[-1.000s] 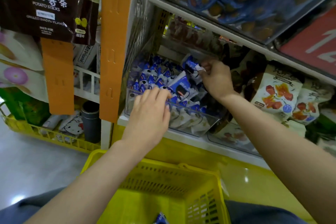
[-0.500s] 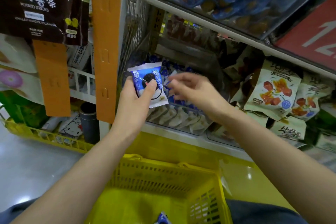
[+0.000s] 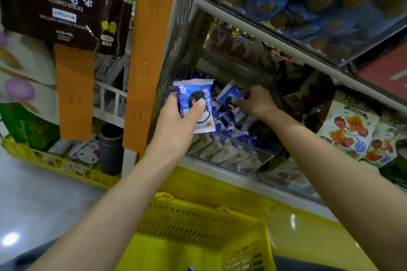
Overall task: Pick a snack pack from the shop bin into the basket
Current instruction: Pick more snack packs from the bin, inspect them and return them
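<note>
Evidently light, crinkly and slippery, the snack pack (image 3: 192, 99) hangs at nine o'clock of the bin (image 3: 246, 161), its flat faces pinched by fingers of the left hand (image 3: 176, 122); the right hand (image 3: 256, 103) seemingly pinches another pack (image 3: 228, 95).

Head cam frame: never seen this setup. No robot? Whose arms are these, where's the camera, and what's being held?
There is no machine here. A person works with bare hands, and one wide-angle camera worn on their head looks forward and down, so both forearms come in from the bottom edge. The left hand holds a blue-and-white snack pack up over the left end of the clear bin. The right hand is down in that bin, pinching a second pack of the same kind. Below, close to the person's body, is the yellow basket where a pack should go. Neither held pack is in it yet. A dark potato sticks bag hangs at upper left and is not part of the job.
</note>
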A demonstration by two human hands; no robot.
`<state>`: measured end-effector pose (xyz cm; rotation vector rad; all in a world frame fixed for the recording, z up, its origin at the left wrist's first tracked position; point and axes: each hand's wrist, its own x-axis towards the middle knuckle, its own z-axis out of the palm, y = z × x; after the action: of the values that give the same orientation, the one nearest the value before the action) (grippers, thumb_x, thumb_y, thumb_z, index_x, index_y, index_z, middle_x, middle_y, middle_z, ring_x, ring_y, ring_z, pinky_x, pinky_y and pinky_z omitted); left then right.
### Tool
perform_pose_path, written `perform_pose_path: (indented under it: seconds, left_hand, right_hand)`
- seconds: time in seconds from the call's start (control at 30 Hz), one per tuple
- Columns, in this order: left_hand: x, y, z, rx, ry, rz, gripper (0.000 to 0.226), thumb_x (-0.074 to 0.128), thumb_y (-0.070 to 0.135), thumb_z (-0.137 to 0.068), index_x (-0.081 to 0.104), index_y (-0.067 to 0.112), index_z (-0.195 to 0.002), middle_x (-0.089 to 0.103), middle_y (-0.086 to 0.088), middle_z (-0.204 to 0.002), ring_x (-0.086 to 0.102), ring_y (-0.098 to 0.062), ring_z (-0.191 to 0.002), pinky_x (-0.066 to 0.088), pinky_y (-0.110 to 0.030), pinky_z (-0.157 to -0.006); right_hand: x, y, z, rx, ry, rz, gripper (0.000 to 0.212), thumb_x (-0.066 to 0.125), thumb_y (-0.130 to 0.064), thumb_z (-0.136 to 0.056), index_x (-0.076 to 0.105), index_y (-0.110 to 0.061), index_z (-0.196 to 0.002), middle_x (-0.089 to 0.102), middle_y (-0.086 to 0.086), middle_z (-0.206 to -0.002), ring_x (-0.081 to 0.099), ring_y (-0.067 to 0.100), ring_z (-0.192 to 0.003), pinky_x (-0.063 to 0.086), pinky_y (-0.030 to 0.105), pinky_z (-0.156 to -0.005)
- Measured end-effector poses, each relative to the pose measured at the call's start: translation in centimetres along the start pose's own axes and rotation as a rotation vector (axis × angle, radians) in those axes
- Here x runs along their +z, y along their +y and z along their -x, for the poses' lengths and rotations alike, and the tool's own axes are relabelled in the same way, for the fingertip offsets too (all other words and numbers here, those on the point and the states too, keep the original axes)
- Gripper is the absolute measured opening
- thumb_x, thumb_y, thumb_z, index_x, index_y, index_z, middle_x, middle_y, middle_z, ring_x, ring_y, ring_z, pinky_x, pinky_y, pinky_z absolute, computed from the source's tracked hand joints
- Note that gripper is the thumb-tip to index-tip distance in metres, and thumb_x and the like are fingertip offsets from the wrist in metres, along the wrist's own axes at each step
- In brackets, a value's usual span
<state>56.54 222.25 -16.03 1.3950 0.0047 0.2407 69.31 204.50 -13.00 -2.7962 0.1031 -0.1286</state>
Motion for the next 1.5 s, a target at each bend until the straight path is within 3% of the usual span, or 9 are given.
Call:
perform_pose_path:
  seconds: [0.07,0.17,0.37,0.57,1.0,1.17,1.3,1.4,1.5]
  left_hand:
    - [0.0,0.2,0.2,-0.001,0.004,0.003,0.021,0.053,0.025,-0.093,0.055,0.014,-0.111,0.063,0.005,-0.096,0.057,0.001,-0.079,0.044,-0.004,-0.062]
    - [0.1,0.5,0.4,-0.006,0.007,0.005,0.023,0.053,0.024,-0.092,0.054,0.013,-0.113,0.064,0.002,-0.1,0.06,-0.004,-0.086,0.047,-0.011,-0.068]
    - [-0.2,0.9,0.6,-0.016,-0.002,0.018,0.023,0.053,0.022,-0.093,0.052,0.014,-0.115,0.064,0.002,-0.102,0.059,0.0,-0.083,0.046,-0.006,-0.064]
    - [-0.3,0.9,0.6,-0.033,-0.001,-0.001,0.026,0.052,0.024,-0.093,0.052,0.014,-0.116,0.064,0.002,-0.103,0.061,-0.003,-0.088,0.049,-0.013,-0.069]
    - [-0.1,0.8,0.6,-0.051,0.001,-0.038,0.027,0.052,0.027,-0.093,0.051,0.013,-0.115,0.064,0.0,-0.105,0.061,-0.005,-0.087,0.048,-0.013,-0.066]
    - [0.2,0.5,0.7,-0.061,-0.029,-0.047,0.025,0.052,0.027,-0.093,0.051,0.014,-0.114,0.063,0.0,-0.105,0.059,-0.006,-0.09,0.046,-0.014,-0.069]
    - [0.5,0.0,1.2,-0.106,-0.121,-0.048,0.026,0.055,0.025,-0.091,0.052,0.016,-0.116,0.063,0.002,-0.106,0.059,-0.007,-0.093,0.046,-0.014,-0.073]
    - [0.8,-0.6,1.8,-0.139,-0.21,-0.053,0.018,0.059,0.023,-0.089,0.053,0.025,-0.105,0.063,0.009,-0.096,0.059,0.001,-0.082,0.045,-0.004,-0.058]
    - [1.1,-1.4,2.4,-0.173,-0.273,-0.1,0.021,0.065,0.019,-0.084,0.051,0.03,-0.095,0.065,0.008,-0.093,0.062,-0.003,-0.08,0.049,-0.01,-0.062]
  right_hand:
    - [-0.8,0.2,0.6,-0.021,0.093,0.134,0.042,0.065,-0.031,-0.085,0.058,-0.009,-0.12,0.063,0.012,-0.116,0.06,0.026,-0.103,0.042,0.029,-0.073]
    - [-1.1,0.6,1.6,0.018,-0.013,0.277,0.035,0.065,-0.025,-0.086,0.06,-0.009,-0.116,0.064,0.012,-0.112,0.061,0.026,-0.099,0.05,0.034,-0.079]
    - [-0.7,0.2,2.4,0.091,-0.094,0.374,0.023,0.065,-0.027,-0.086,0.053,-0.01,-0.078,0.059,0.011,-0.088,0.057,0.024,-0.08,0.042,0.031,-0.065]
    - [-1.1,0.1,2.6,0.12,-0.09,0.49,0.029,0.068,-0.024,-0.083,0.06,-0.006,-0.105,0.062,0.012,-0.105,0.061,0.026,-0.092,0.046,0.032,-0.068]
    - [1.0,0.2,1.9,0.164,-0.312,0.12,0.021,0.059,-0.025,-0.09,0.058,-0.004,-0.089,0.059,0.015,-0.092,0.058,0.026,-0.091,0.048,0.035,-0.087]
    - [0.7,0.7,2.2,0.149,-0.393,0.073,0.025,0.054,-0.022,-0.093,0.06,-0.001,-0.105,0.057,0.013,-0.098,0.054,0.023,-0.088,0.049,0.035,-0.085]
    - [1.2,0.9,3.5,0.065,-0.257,0.146,0.027,0.047,-0.031,-0.096,0.058,-0.008,-0.104,0.058,0.011,-0.099,0.057,0.026,-0.102,0.043,0.026,-0.074]
    - [0.8,0.6,6.7,-0.122,0.085,-0.144,0.029,0.043,-0.031,-0.097,0.058,-0.012,-0.114,0.064,0.008,-0.106,0.058,0.018,-0.091,0.039,0.024,-0.07]
    - [0.4,0.3,11.2,-0.296,0.116,-0.469,0.03,0.039,-0.037,-0.097,0.064,-0.021,-0.098,0.066,-0.01,-0.086,0.06,0.001,-0.08,0.047,0.019,-0.068]
